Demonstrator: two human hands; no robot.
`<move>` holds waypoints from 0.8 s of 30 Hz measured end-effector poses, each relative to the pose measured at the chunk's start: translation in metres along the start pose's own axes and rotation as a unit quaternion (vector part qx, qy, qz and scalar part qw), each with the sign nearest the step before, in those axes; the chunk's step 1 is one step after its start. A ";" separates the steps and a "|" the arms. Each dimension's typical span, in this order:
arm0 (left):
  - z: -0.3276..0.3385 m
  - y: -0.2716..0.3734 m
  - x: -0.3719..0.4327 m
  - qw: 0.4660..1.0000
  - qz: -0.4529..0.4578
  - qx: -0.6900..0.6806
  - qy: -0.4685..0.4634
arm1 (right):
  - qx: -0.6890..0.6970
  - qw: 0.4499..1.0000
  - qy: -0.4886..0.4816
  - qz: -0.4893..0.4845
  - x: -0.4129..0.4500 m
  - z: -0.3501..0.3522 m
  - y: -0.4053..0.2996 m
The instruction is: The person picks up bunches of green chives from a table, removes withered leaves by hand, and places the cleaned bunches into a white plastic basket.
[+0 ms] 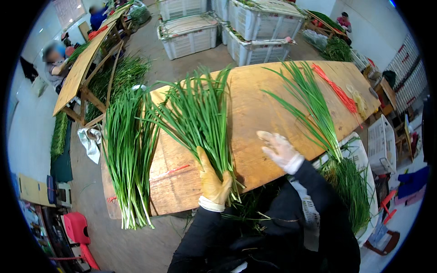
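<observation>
My left hand (213,184), in a yellowish glove, grips the middle bunch of garlic chives (201,112) near its pale stem ends, at the table's front edge. The leaves fan out away from me across the wooden table (249,129). In a whitish glove, my right hand (278,148) is held over the table, blurred, fingers extended and nothing in it. Left of my left hand is a thicker bunch of chives (128,160), stems past the front edge. A thinner bunch (317,105) lies to the right of my right hand.
Red ties (336,88) lie at the table's right end; one red strip (169,172) is between the left bunches. A white basket (370,191) with loose chives (351,194) stands at my right. Stacked white crates (189,36) are beyond. People (56,65) sit at another table.
</observation>
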State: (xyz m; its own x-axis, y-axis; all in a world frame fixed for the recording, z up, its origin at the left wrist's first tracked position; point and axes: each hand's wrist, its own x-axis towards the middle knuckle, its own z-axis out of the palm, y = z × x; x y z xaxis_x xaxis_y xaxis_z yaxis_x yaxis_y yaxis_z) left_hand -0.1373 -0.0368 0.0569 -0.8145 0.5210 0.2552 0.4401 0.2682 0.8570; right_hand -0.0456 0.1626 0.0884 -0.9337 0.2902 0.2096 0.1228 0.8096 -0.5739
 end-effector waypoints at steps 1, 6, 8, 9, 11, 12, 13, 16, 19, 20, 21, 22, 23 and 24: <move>0.003 0.008 0.002 1.000 -0.004 0.001 -0.004 | -0.070 0.995 0.053 -0.040 0.002 0.020 0.013; 0.018 0.011 0.011 0.994 0.079 0.079 -0.008 | -0.085 0.984 -0.038 -0.150 -0.041 0.068 -0.014; 0.017 0.010 0.012 0.995 0.083 0.060 -0.017 | -0.019 0.985 0.024 -0.169 -0.059 0.048 -0.001; 0.014 0.009 0.012 0.997 0.064 0.050 -0.016 | -0.014 0.984 0.069 -0.162 -0.070 0.042 0.011; 0.015 0.003 0.013 0.994 0.088 0.051 -0.027 | -0.188 0.966 0.173 -0.028 -0.092 -0.011 0.020; 0.019 0.002 0.013 0.995 0.095 0.012 -0.040 | -0.217 0.957 0.168 0.091 -0.111 -0.024 0.056; 0.022 0.005 0.013 0.994 0.099 0.011 -0.048 | -0.004 0.952 0.272 0.143 -0.117 -0.055 0.060; 0.029 0.002 0.011 0.994 0.106 0.007 -0.017 | -0.334 0.860 0.203 0.328 -0.157 -0.104 0.118; 0.027 0.023 -0.001 0.987 0.126 0.094 0.046 | -0.214 0.881 0.173 0.385 -0.170 -0.115 0.153; 0.028 0.028 -0.004 0.980 0.148 0.113 0.064 | -0.220 0.880 0.111 0.405 -0.171 -0.120 0.163; 0.025 0.033 -0.008 0.980 0.147 0.119 0.068 | -0.223 0.880 0.046 0.418 -0.163 -0.122 0.162; 0.023 0.038 -0.011 0.972 0.180 0.128 0.078 | -0.263 0.873 0.038 0.409 -0.158 -0.127 0.149; 0.022 0.044 -0.015 0.964 0.212 0.137 0.087 | -0.285 0.891 0.109 0.337 -0.160 -0.131 0.138; 0.019 0.052 -0.019 0.956 0.237 0.132 0.111 | -0.273 0.893 0.149 0.325 -0.157 -0.137 0.113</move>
State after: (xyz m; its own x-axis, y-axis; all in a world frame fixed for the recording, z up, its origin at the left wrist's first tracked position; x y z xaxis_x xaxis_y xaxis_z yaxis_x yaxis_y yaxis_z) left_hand -0.0914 -0.0169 0.0882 -0.5472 0.4575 0.7009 0.8359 0.2545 0.4863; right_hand 0.1610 0.2785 0.0992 -0.4845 0.8463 0.2213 0.8276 0.5254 -0.1975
